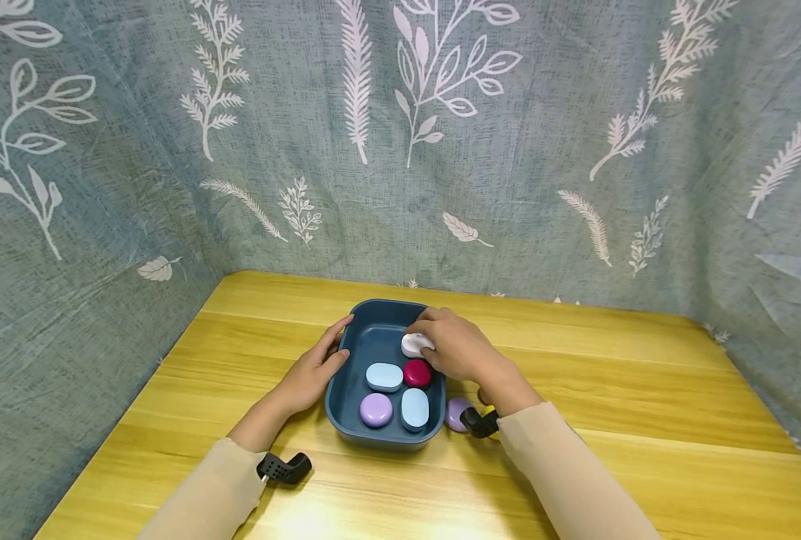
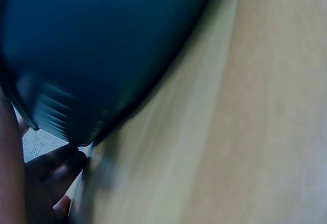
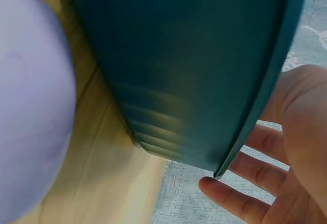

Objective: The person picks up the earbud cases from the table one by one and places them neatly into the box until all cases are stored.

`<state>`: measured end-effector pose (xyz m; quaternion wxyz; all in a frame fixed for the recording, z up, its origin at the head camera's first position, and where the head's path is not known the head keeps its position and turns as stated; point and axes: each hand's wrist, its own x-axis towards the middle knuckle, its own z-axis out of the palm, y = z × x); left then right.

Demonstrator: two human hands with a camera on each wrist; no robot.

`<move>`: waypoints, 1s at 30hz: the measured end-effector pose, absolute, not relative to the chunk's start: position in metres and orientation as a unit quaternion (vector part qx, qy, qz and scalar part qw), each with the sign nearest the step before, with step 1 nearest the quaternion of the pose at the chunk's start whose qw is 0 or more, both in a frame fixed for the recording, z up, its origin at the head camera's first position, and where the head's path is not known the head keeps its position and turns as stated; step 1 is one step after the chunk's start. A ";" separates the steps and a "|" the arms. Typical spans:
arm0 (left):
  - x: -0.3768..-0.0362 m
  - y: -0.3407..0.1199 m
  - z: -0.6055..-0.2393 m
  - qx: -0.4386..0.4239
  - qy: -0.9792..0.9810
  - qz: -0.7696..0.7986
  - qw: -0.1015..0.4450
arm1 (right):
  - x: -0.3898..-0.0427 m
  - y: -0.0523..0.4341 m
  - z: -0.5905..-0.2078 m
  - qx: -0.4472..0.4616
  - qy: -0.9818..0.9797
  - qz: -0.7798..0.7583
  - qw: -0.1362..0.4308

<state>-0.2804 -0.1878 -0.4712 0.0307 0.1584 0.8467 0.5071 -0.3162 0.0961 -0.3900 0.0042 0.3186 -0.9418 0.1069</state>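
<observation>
- Head view: a dark blue rectangular plastic tray sits on the yellow wooden table, towards its near middle. The left hand rests with straight fingers against the tray's left wall. The right hand reaches over the far right rim, fingers curled on a white rounded plastic case inside the tray.
- Counted inside the tray: 1 white case, 2 light blue oval cases, 1 crimson round case, 1 lilac round case. Another lilac round case lies on the table just right of the tray.
- The white case looks light, stiff and smooth, so probably slippery; pinching its 2 opposite edges should hold best.
- Left wrist view: blurred tray wall and table; fingertips lie relaxed.
- Right wrist view: the tray's outer wall, the outside lilac case at left, loosely spread fingers; the grip itself cannot be told here.
</observation>
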 end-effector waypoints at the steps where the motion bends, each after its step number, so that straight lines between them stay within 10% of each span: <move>1: -0.280 -0.188 -0.471 0.158 0.847 0.507 0.031 | -0.315 0.096 -0.389 0.318 -0.942 0.109 0.005; 30: -0.282 -0.188 -0.474 0.158 0.852 0.499 0.022 | -0.293 0.119 -0.384 0.308 -0.939 0.152 0.034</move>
